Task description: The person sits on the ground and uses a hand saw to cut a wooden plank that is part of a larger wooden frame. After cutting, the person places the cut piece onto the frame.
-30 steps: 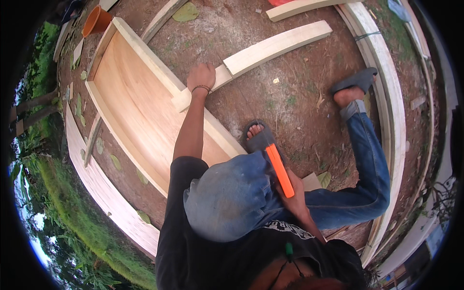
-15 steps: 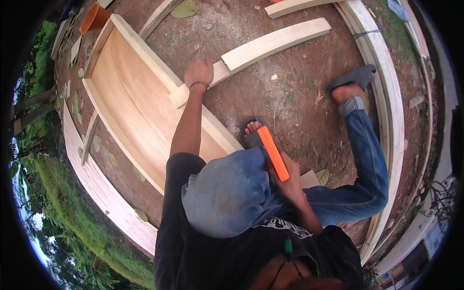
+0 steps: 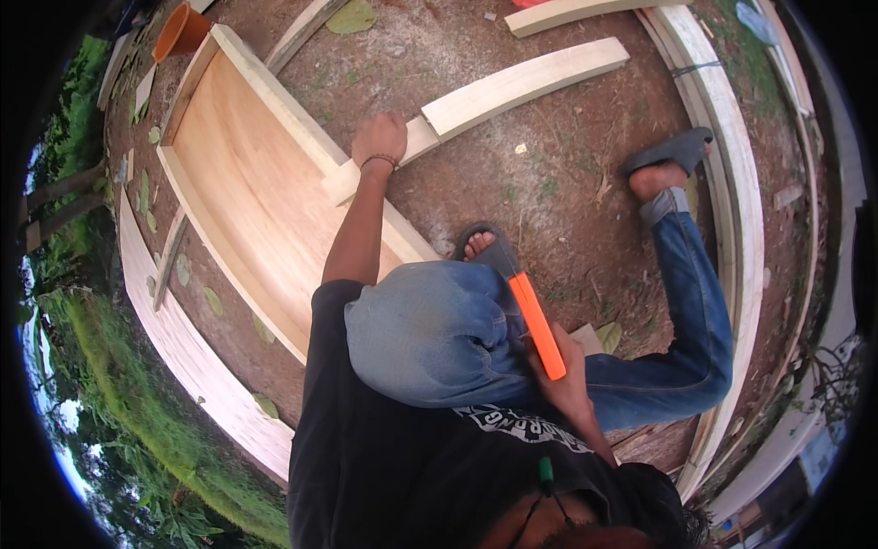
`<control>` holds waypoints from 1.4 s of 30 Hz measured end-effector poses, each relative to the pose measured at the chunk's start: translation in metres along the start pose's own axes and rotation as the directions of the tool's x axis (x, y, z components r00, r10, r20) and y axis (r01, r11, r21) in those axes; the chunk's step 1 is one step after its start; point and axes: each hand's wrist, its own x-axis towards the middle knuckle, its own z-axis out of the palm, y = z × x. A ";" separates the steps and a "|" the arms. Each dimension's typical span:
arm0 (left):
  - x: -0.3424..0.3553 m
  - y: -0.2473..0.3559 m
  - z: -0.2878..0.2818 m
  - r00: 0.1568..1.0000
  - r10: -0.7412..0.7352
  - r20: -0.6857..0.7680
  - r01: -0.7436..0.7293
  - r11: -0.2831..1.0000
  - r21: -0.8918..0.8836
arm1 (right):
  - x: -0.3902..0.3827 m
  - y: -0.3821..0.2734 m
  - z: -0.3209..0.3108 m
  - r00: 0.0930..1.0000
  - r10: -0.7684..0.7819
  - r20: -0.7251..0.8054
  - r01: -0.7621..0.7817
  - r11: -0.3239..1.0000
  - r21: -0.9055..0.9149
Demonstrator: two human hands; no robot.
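My left hand [image 3: 380, 139] is closed over a pale wooden beam [image 3: 526, 84], near its left end. That end rests across the near long side of a shallow wooden frame with a plywood panel [image 3: 251, 146]. Where the beam steps, just right of my hand, its left part looks lower than the rest. In my right hand [image 3: 569, 371], beside my bent knee, is the orange handle of a handsaw [image 3: 538, 325]. The saw is seen nearly edge-on, so its blade hardly shows. My fingers around the handle are partly hidden.
An orange bucket [image 3: 181, 35] stands at the far left. Long pale beams [image 3: 732, 183] curve along the right side, past my sandalled foot [image 3: 666, 157]. Another short beam [image 3: 567, 14] lies at the top. A long pale board [image 3: 183, 339] lies left of the frame.
My right hand has drawn the handsaw back toward my body and slightly right. My left hand has stayed on the beam almost unmoved. My knee and torso have shifted slightly.
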 end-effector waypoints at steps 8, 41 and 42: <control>-0.001 -0.002 0.001 1.000 -0.008 0.004 0.008 1.000 -0.003 | 0.034 -0.010 0.008 0.996 0.082 0.045 -0.083 0.996 0.023; 0.004 0.004 0.004 0.998 0.037 -0.051 -0.036 0.999 0.008 | 0.123 -0.004 0.038 0.999 -0.004 0.044 0.001 0.997 0.073; 0.003 0.003 0.004 0.997 0.033 -0.067 -0.032 0.999 0.017 | 0.112 -0.006 0.035 0.999 -0.036 0.025 0.033 0.995 0.093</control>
